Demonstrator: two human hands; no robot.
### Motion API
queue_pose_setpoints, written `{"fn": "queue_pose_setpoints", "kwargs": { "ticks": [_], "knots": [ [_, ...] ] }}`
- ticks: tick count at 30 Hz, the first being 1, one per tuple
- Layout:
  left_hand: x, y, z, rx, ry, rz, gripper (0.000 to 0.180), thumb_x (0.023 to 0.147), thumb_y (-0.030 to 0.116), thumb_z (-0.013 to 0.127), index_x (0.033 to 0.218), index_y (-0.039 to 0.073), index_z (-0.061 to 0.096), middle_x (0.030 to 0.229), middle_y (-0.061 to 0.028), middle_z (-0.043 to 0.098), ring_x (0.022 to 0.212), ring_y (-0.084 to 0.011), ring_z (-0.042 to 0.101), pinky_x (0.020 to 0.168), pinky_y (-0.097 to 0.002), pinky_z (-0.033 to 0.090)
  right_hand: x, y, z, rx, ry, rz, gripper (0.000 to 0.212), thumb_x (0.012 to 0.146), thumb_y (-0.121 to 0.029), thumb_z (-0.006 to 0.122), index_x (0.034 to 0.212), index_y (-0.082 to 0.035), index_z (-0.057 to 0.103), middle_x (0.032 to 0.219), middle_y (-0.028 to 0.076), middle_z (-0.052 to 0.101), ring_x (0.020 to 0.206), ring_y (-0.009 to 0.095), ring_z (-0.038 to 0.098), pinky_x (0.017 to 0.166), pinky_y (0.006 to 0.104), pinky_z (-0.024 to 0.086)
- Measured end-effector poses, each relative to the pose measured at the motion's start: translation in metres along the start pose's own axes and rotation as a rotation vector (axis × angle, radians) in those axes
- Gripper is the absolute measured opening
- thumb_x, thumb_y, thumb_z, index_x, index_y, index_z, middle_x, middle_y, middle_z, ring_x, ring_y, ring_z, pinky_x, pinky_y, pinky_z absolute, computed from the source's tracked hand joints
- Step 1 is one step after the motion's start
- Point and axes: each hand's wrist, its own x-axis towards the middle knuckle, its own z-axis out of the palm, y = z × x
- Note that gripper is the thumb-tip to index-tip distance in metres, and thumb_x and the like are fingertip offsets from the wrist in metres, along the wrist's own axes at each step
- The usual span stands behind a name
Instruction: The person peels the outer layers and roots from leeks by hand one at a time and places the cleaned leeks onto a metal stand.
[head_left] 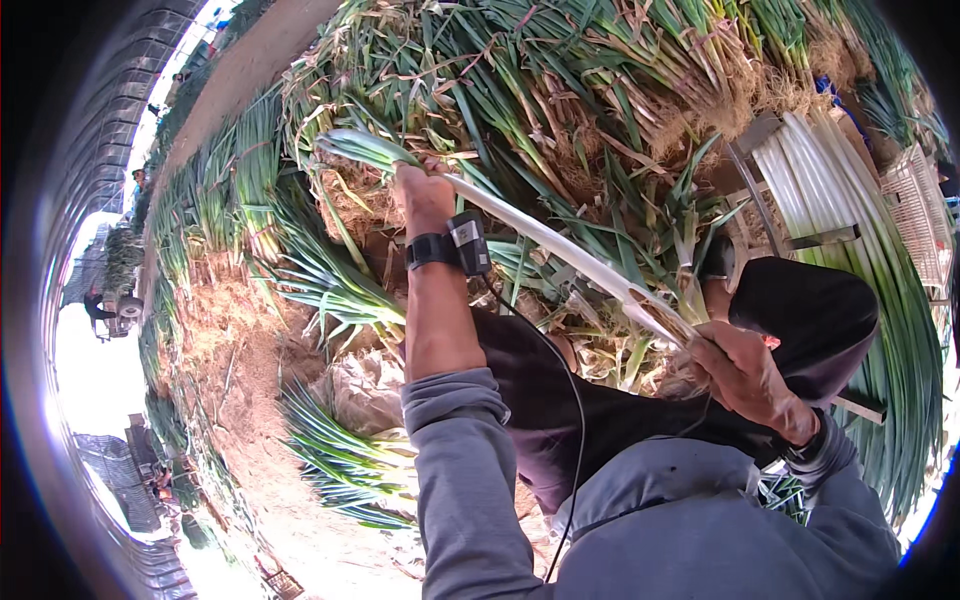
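Note:
A long green onion (540, 232) stretches slantwise in front of me, its green leaves at the upper left and its root end at the lower right. My left hand (425, 190) is closed around it where the white stalk turns green. Down at the root end, my right hand (745, 375) has its fingers pressed together on the stalk. Brownish, loosened outer skin (655, 312) shows just above those fingers; the very end is hidden by them. To my right lie clean white-stalked green onions (815, 175), lined up side by side with their leaves trailing toward me.
Heaps of rooted green onions (620, 80) spread across the far side, with more along the left. A loose bunch (350, 455) lies left of my legs. Beside the clean stalks stand a metal frame (755, 195) and a pale plastic crate (915, 210). A cable (575, 400) hangs from my left wrist.

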Motion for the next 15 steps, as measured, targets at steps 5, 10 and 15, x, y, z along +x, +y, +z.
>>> {"fn": "queue_pose_setpoints", "kwargs": {
  "ticks": [5, 10, 15],
  "knots": [
    [-0.002, 0.009, 0.006, 0.006, 0.082, 0.112, 0.043, 0.107, 0.045, 0.042, 0.091, 0.006, 0.047, 0.073, -0.0025, 0.047, 0.058, -0.0159, 0.044, 0.052, -0.0299, 0.041, -0.020, 0.010, -0.007, -0.063, 0.095, -0.072, 0.018, 0.102, -0.014, 0.054, 0.095, 0.002, 0.058, 0.065, 0.005, 0.056, 0.055, 0.013, 0.054, 0.052, 0.0296, 0.042],
    [-0.001, 0.009, -0.006, 0.222, 0.022, 0.100, 0.036, 0.108, 0.037, 0.043, 0.094, 0.005, 0.053, 0.078, -0.0045, 0.054, 0.065, -0.0184, 0.051, 0.057, -0.0359, 0.046, -0.027, -0.001, -0.006, -0.069, 0.093, -0.055, 0.019, 0.100, -0.013, 0.057, 0.092, 0.004, 0.061, 0.064, 0.005, 0.056, 0.056, 0.010, 0.054, 0.053, 0.0275, 0.043],
    [0.007, 0.016, -0.017, 0.328, 0.223, 0.184, 0.029, 0.107, 0.034, 0.046, 0.106, 0.005, 0.048, 0.085, -0.0058, 0.053, 0.068, -0.0192, 0.052, 0.061, -0.0342, 0.048, -0.038, -0.008, -0.008, -0.261, 0.099, -0.042, 0.021, 0.099, -0.013, 0.057, 0.087, 0.004, 0.062, 0.062, 0.005, 0.059, 0.051, 0.010, 0.054, 0.048, 0.0279, 0.043]
  ]
}}
